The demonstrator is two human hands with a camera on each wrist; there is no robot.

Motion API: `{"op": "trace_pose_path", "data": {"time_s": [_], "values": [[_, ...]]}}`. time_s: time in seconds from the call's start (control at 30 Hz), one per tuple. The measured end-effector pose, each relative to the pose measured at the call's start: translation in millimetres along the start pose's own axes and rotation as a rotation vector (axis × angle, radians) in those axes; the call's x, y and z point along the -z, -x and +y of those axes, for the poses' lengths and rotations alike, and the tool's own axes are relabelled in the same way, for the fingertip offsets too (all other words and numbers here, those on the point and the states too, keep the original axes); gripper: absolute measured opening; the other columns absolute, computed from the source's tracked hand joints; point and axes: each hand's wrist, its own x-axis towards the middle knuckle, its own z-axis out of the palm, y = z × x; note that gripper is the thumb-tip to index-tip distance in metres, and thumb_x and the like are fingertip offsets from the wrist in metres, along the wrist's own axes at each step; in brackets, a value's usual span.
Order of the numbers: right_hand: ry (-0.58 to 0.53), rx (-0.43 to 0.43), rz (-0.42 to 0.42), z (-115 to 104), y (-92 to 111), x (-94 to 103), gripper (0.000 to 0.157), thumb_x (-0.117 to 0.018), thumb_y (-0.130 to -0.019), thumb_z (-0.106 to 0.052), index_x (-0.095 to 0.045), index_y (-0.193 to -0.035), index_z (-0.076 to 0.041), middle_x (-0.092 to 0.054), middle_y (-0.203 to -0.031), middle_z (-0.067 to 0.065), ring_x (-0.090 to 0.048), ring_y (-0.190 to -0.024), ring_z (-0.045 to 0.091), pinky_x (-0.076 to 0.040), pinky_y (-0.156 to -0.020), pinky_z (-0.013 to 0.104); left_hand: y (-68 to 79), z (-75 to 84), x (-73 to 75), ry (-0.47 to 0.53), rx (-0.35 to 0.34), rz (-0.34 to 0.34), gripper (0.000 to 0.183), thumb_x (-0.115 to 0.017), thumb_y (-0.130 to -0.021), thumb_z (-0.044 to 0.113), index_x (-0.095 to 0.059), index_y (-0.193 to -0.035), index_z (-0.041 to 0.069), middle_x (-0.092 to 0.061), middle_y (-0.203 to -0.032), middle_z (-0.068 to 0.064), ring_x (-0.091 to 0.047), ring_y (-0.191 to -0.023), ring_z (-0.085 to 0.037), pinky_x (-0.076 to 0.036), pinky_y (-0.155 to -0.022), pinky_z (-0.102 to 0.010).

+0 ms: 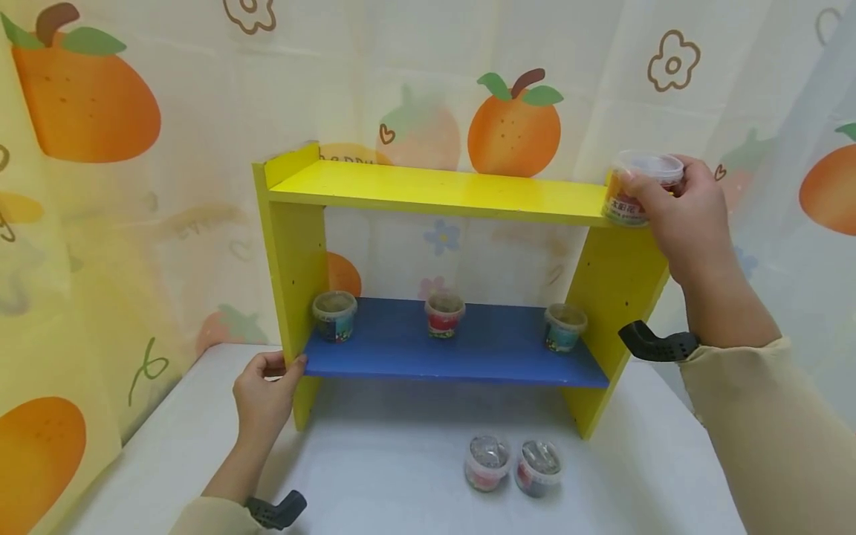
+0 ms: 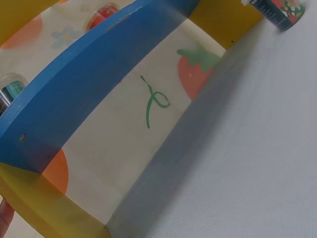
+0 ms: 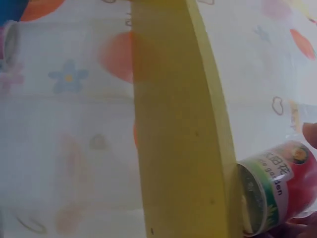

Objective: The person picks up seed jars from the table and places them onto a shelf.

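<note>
My right hand (image 1: 692,215) grips a small labelled tub (image 1: 631,197) with a clear plastic lid at the right end of the yellow top shelf (image 1: 428,186). In the right wrist view the tub (image 3: 280,186) lies tilted beside the yellow side panel (image 3: 183,124), its red label and dark base showing. Low on the left, my left hand (image 1: 264,394) pinches the front edge of the yellow left panel (image 1: 284,297) near the blue shelf (image 1: 455,364). Fingers of that hand (image 2: 6,215) barely enter the left wrist view.
Three similar tubs stand on the blue shelf: one left (image 1: 336,318), one in the middle (image 1: 444,313), one right (image 1: 564,327). Two more tubs, one (image 1: 487,464) beside the other (image 1: 538,469), stand on the white table (image 1: 388,475) in front. A fruit-printed curtain (image 1: 414,67) hangs behind.
</note>
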Motion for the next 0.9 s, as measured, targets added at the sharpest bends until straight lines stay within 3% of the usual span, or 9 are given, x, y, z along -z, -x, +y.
{"op": "trace_pose_path", "data": {"time_s": [0.2,0.5,0.63,0.8,0.9], "values": [[0.115,-0.043,-0.054,-3.2,-7.1,3.9,0.084,-0.054,-0.080,-0.068,-0.030,-0.143,-0.018,-0.037,-0.134,0.011,-0.036,-0.114,0.023,-0.035,-0.107,0.044,-0.9,-1.3,-0.6,-0.001,-0.011,0.001,0.032,-0.072,-0.081,0.035,-0.064,-0.093,0.006,-0.065,-0.086,-0.005,-0.054,-0.077,-0.011,-0.047,-0.056,-0.012],[0.267,-0.104,-0.067,-1.3,-27.0,4.0,0.083,-0.048,-0.076,-0.076,-0.038,-0.131,-0.014,-0.044,-0.117,0.006,-0.040,-0.107,0.024,-0.042,-0.087,0.039,0.3,-1.7,-0.1,0.001,-0.008,0.006,0.033,-0.073,-0.081,0.036,-0.065,-0.093,0.006,-0.065,-0.086,-0.005,-0.054,-0.076,-0.010,-0.047,-0.056,-0.011],[0.317,-0.127,-0.095,-1.3,-37.0,4.8,0.085,-0.046,-0.076,-0.078,-0.039,-0.127,-0.011,-0.044,-0.110,0.005,-0.041,-0.101,0.023,-0.040,-0.077,0.034,0.9,-1.8,-0.9,0.001,-0.006,0.005,0.033,-0.073,-0.080,0.035,-0.065,-0.093,0.006,-0.065,-0.086,-0.005,-0.054,-0.076,-0.011,-0.047,-0.055,-0.012],[0.346,-0.177,-0.121,-3.1,-45.8,3.2,0.092,-0.044,-0.075,-0.079,-0.037,-0.132,-0.008,-0.043,-0.110,0.006,-0.041,-0.102,0.025,-0.040,-0.077,0.034,0.5,-0.6,-0.3,-0.002,-0.010,0.006,0.033,-0.072,-0.081,0.035,-0.064,-0.094,0.006,-0.065,-0.086,-0.005,-0.054,-0.077,-0.011,-0.047,-0.055,-0.011],[0.345,-0.204,-0.125,-4.3,-49.4,1.5,0.083,-0.045,-0.074,-0.080,-0.044,-0.121,-0.011,-0.042,-0.106,0.005,-0.041,-0.100,0.024,-0.040,-0.077,0.034,-0.7,-0.5,-0.1,-0.007,-0.013,0.009,0.033,-0.072,-0.081,0.035,-0.064,-0.093,0.005,-0.065,-0.086,-0.005,-0.054,-0.076,-0.011,-0.047,-0.055,-0.012]]}}
